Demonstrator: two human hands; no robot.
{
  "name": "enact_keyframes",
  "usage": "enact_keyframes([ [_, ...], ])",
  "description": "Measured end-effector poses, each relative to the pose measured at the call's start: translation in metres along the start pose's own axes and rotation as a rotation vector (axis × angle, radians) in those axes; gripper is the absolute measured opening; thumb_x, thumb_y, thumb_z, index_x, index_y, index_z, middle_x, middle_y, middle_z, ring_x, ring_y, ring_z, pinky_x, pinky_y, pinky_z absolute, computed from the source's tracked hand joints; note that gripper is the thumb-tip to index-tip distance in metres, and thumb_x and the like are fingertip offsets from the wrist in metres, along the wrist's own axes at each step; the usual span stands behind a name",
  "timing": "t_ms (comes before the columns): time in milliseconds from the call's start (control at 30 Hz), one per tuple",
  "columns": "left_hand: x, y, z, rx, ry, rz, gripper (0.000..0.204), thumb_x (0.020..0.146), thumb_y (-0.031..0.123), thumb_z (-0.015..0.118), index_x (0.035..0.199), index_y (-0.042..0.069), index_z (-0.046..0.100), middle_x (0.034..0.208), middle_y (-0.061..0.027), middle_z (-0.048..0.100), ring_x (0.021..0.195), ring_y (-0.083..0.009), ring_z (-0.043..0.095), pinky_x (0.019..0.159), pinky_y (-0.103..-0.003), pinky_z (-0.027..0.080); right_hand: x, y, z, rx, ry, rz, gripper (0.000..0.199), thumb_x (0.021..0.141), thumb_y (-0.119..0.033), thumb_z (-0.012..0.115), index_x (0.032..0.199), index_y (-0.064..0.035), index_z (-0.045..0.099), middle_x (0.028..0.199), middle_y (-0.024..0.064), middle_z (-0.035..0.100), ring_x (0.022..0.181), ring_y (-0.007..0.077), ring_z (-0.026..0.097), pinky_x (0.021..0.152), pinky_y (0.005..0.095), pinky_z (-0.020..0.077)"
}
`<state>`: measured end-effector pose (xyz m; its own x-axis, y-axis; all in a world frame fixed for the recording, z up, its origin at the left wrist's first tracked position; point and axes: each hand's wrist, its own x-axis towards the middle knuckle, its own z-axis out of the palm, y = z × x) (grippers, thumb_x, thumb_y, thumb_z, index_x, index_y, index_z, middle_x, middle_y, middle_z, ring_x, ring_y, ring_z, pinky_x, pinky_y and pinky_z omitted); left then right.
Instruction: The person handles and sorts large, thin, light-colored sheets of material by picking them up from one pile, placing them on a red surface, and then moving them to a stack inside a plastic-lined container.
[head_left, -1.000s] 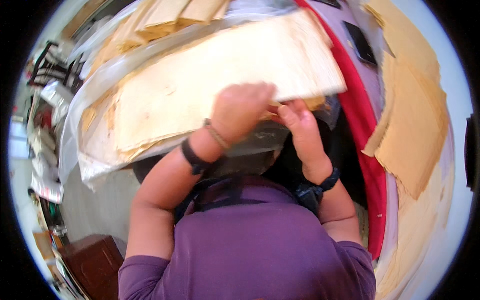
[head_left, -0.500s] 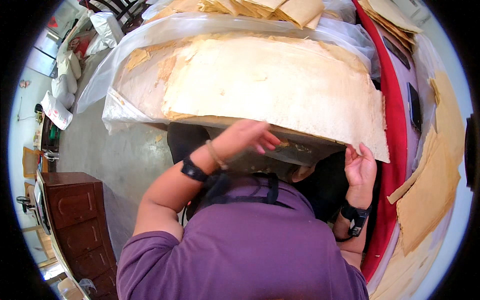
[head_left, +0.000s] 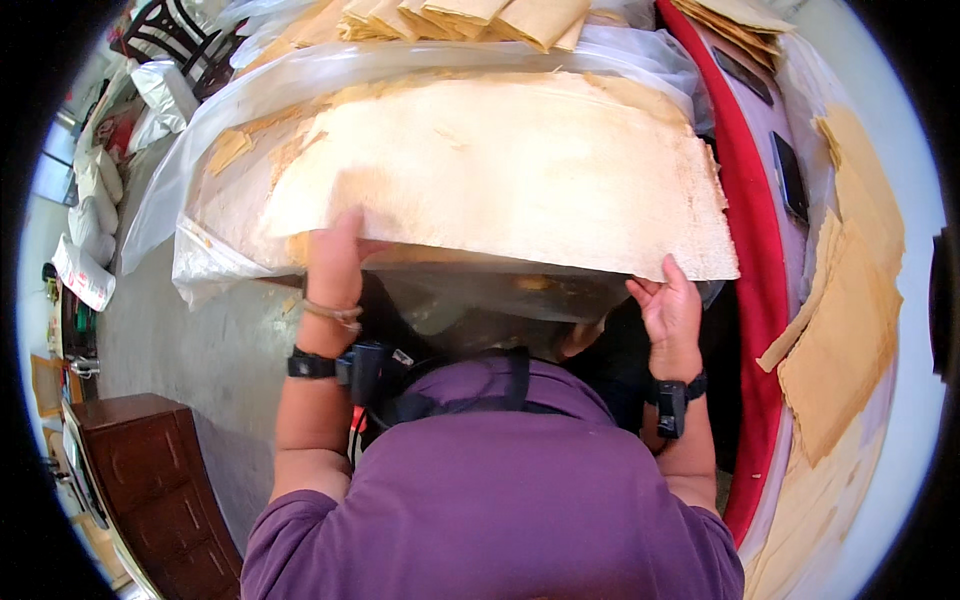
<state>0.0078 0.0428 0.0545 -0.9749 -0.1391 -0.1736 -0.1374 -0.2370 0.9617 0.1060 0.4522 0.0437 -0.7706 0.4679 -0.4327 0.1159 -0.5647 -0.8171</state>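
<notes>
A large, stiff-looking pale beige sheet with rough edges lies across the plastic-covered work surface in front of me; I cannot tell its material. My left hand is closed on its near edge toward the left, slightly blurred, with some fingers hidden. At the near right corner, my right hand pinches the same edge, thumb uppermost and fingers partly under it. Between my hands the near edge stands a little off what is below. Thinner brownish scraps show past the sheet's left end.
Clear plastic film hangs off the left side. Folded tan sheets are piled at the far side. To the right run a red cloth strip, two dark phones and more tan sheets. A brown drawer cabinet stands lower left.
My left hand has moved left from near the middle and taken hold of the sheet's near edge. My right hand stays at the right corner. The whole view has shifted slightly.
</notes>
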Motion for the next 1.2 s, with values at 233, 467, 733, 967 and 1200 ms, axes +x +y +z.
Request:
enact_keyframes([
  [233,0.021,-0.012,-0.049,-0.160,0.164,-0.050,0.014,0.097,0.010,0.061,0.108,0.005,0.054,0.095,-0.0078,0.066,0.083,-0.0261,0.069,0.071,-0.037,0.061,-0.003,0.007,0.011,-0.046,-0.070,0.023,0.038,0.104,-0.026,0.055,0.125,0.0059,0.054,0.110,0.0188,0.068,0.086,0.0281,0.072,0.066,0.0384,0.0629],
  [467,0.044,-0.015,-0.085,-0.254,0.133,-0.068,0.017,0.098,0.012,0.058,0.111,0.003,0.055,0.096,-0.0100,0.063,0.084,-0.0287,0.067,0.076,-0.042,0.061,-0.018,0.018,0.023,0.004,-0.139,0.091,0.043,0.105,-0.026,0.052,0.130,0.0094,0.049,0.116,0.0220,0.065,0.091,0.0326,0.072,0.069,0.0377,0.0627],
  [733,0.067,-0.026,-0.122,-0.037,0.103,-0.061,0.024,0.103,0.022,0.053,0.114,0.002,0.059,0.106,-0.0109,0.067,0.088,-0.0218,0.065,0.078,-0.035,0.056,-0.019,0.018,0.028,0.002,-0.135,0.135,0.043,0.107,-0.032,0.050,0.127,0.0057,0.053,0.107,0.0175,0.069,0.082,0.0285,0.074,0.064,0.0359,0.0615],
  [967,0.030,0.023,-0.078,0.488,-0.054,-0.335,0.058,0.100,0.057,0.051,0.084,0.004,0.065,0.058,-0.0068,0.061,0.045,-0.0173,0.056,0.041,-0.027,0.043,-0.045,-0.007,0.014,-0.288,-0.360,0.004,0.032,0.101,-0.025,0.060,0.114,0.0034,0.066,0.100,0.0117,0.073,0.078,0.0186,0.071,0.067,0.0305,0.0577],
  [1200,-0.006,0.033,-0.014,0.723,-0.419,-0.071,0.033,0.106,0.033,0.054,0.110,0.003,0.067,0.070,-0.0072,0.067,0.052,-0.0101,0.059,0.045,-0.023,0.045,-0.146,-0.090,-0.045,-1.130,0.126,-1.342,0.017,0.084,-0.018,0.074,0.100,-0.0115,0.073,0.095,0.0048,0.073,0.091,0.0266,0.069,0.082,0.0364,0.0549],
])
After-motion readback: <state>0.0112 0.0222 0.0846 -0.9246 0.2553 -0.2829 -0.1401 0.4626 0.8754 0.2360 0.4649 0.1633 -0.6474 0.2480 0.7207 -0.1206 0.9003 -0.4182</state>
